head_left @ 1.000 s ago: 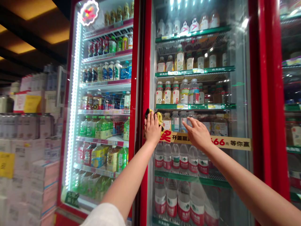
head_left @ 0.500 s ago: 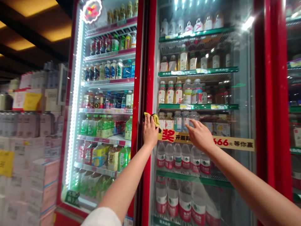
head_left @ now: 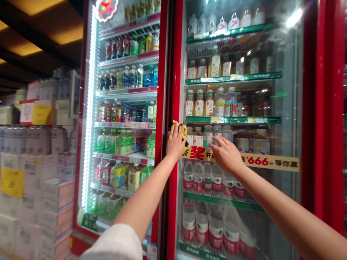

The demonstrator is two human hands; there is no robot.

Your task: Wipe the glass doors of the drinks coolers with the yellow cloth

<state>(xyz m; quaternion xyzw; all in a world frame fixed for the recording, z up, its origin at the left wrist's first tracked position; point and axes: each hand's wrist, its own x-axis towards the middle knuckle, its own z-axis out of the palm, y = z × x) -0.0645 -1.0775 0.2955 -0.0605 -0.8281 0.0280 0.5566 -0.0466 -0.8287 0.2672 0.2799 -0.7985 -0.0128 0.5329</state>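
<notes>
My left hand [head_left: 175,143] presses a yellow and black cloth [head_left: 184,131] against the red door frame [head_left: 177,65] of the right-hand drinks fridge. Its fingers point up and lie over the cloth, which bulges out at their right side. To the right, my right hand [head_left: 226,153] is at the glass door with its fingers apart and nothing in it. It covers part of the yellow printed strip [head_left: 286,164]; whether it touches the glass I cannot tell. Bottles stand on shelves behind the glass, among them red-labelled water bottles [head_left: 216,231].
A second fridge with a bright light strip [head_left: 89,108] stands on the left. Beyond it are stacked cartons [head_left: 52,206] with yellow signs [head_left: 12,182]. Another red frame [head_left: 329,108] rises at the far right.
The fridges have shifted a little to the right in view. My left hand and the cloth are slightly higher and further right in the picture; my right hand has moved slightly left against the strip.
</notes>
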